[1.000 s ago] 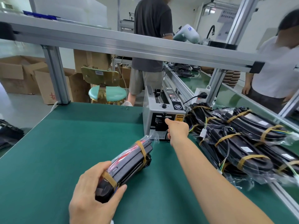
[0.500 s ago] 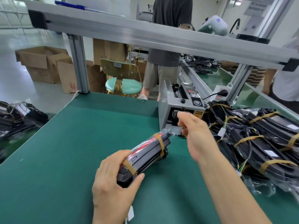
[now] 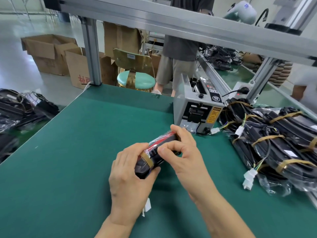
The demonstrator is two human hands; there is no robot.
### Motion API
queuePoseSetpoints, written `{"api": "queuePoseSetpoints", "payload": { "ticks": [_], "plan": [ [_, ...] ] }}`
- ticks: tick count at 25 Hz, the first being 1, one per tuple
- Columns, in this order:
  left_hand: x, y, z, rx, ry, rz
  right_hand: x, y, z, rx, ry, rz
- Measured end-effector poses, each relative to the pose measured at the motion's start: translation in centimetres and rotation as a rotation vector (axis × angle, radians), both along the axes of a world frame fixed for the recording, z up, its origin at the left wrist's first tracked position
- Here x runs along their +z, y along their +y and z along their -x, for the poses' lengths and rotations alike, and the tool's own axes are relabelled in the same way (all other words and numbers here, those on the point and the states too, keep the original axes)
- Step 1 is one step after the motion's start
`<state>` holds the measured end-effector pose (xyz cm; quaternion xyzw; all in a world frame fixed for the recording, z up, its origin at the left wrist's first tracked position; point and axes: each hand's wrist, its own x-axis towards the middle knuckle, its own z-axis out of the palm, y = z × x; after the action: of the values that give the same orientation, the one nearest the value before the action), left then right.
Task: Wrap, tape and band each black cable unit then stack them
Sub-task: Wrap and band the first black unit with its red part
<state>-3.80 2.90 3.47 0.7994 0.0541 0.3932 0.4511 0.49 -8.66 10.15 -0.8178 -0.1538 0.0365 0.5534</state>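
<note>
Green matting is covering the surface (image 3: 72, 152). Left hand (image 3: 127, 179) is gripping the black cable unit's (image 3: 154, 155) near end, fingers curled round it; right hand (image 3: 184, 155) is pinching its plastic wrap. Beyond the fingers, a tape dispenser (image 3: 197, 109) is sitting; rightward, banded units (image 3: 274, 143) are lying piled. A tan band (image 3: 146, 159) is circling the unit.
</note>
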Motion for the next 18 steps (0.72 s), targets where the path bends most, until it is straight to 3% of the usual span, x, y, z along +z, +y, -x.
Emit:
{"api": "queuePoseSetpoints", "payload": {
  "ticks": [18],
  "plan": [
    [0.06, -0.11, -0.13, 0.026, -0.022, -0.033, -0.52, 0.82, 0.03, -0.093, -0.039, 0.054]
  ]
}}
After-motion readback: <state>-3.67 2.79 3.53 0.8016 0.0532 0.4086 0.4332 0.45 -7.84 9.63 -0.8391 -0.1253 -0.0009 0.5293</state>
